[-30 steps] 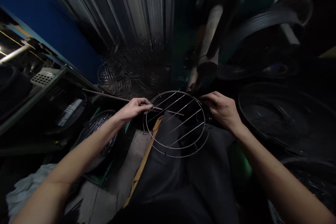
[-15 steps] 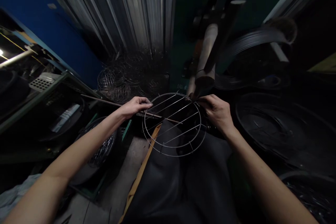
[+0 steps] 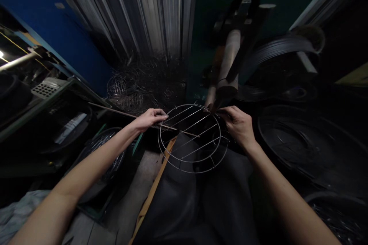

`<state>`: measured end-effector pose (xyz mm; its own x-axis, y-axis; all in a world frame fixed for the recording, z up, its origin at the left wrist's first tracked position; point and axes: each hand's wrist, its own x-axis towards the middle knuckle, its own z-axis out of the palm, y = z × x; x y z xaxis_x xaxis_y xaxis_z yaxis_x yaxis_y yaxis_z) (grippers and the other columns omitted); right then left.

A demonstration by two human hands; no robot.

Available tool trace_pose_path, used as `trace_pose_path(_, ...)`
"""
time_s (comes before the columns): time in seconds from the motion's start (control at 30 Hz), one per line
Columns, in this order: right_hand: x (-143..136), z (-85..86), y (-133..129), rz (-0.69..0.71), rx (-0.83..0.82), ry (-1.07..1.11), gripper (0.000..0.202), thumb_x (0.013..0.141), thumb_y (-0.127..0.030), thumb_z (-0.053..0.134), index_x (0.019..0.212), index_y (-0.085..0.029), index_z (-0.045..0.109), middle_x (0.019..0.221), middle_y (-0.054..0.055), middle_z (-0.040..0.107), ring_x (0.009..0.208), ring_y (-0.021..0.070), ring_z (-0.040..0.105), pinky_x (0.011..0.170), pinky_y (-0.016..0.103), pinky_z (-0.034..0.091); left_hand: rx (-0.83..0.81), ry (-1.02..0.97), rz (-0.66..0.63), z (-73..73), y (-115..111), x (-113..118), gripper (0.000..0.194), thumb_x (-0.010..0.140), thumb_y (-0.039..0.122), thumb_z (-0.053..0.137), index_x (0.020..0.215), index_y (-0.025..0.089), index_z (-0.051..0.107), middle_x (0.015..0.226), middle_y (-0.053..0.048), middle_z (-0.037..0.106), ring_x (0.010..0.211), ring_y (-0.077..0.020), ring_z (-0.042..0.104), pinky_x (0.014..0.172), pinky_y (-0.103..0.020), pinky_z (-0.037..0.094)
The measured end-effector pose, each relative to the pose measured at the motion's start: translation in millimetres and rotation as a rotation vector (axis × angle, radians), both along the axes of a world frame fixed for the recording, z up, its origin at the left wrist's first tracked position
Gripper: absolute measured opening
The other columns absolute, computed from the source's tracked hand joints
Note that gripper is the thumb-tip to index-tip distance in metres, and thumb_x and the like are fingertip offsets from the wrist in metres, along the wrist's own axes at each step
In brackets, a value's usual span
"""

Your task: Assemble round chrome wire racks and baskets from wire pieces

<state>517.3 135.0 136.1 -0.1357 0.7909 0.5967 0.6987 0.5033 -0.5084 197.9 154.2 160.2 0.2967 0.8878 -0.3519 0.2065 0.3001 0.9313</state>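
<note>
Round wire rack (image 3: 196, 138), thin silvery wire: two rings, one set below the other, short wire bits linking them, parallel slanting bars across the upper ring. It sits between both hands' fingers, above dark-clad legs. Left hand (image 3: 151, 118): thumb and finger pinching the rack's left rim. Right hand (image 3: 238, 122): fingers bent at the far right rim, can't tell if gripping. Dark cylindrical machine part (image 3: 227, 88) just beyond right fingertips.
</note>
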Motion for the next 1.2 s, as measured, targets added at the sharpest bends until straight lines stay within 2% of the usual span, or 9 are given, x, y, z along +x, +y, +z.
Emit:
trace_pose_path(0.5, 3.4, 1.1, -0.3, 0.017, 0.083, -0.112, 0.015, 0.090, -0.022, 0.054, 0.084, -0.021, 0.068, 0.080, 0.003, 0.067, 0.064, 0.0137, 0.063, 0.057, 0.023, 0.047, 0.035, -0.015, -0.072, -4.3, -5.7, -3.3, 0.031, 0.067, 0.038, 0.076, 0.074, 0.013, 0.059, 0.059, 0.005, 0.052, 0.055, -0.0043, 0.047, 0.054, -0.017, 0.037)
trace_pose_path(0.87, 2.2, 0.8, 1.3, 0.017, 0.068, -0.080, 0.012, 0.088, -0.021, 0.057, 0.083, -0.021, 0.068, 0.078, 0.002, 0.067, 0.066, 0.0137, 0.064, 0.058, 0.023, 0.048, 0.014, 0.015, -0.042, 0.3, -7.4, 0.5, 0.032, 0.064, 0.039, 0.078, 0.071, 0.013, 0.060, 0.057, 0.004, 0.052, 0.052, -0.0047, 0.045, 0.049, -0.017, 0.036)
trace_pose_path(1.2, 1.9, -0.4, 2.3, 0.003, 0.026, -0.076, 0.012, 0.089, -0.023, 0.056, 0.084, -0.022, 0.067, 0.081, 0.003, 0.068, 0.070, 0.0160, 0.065, 0.062, 0.026, 0.050, 0.022, 0.008, -0.020, -1.6, -3.9, -0.5, 0.031, 0.064, 0.036, 0.078, 0.071, 0.012, 0.061, 0.058, 0.004, 0.055, 0.053, -0.0047, 0.047, 0.053, -0.018, 0.035)
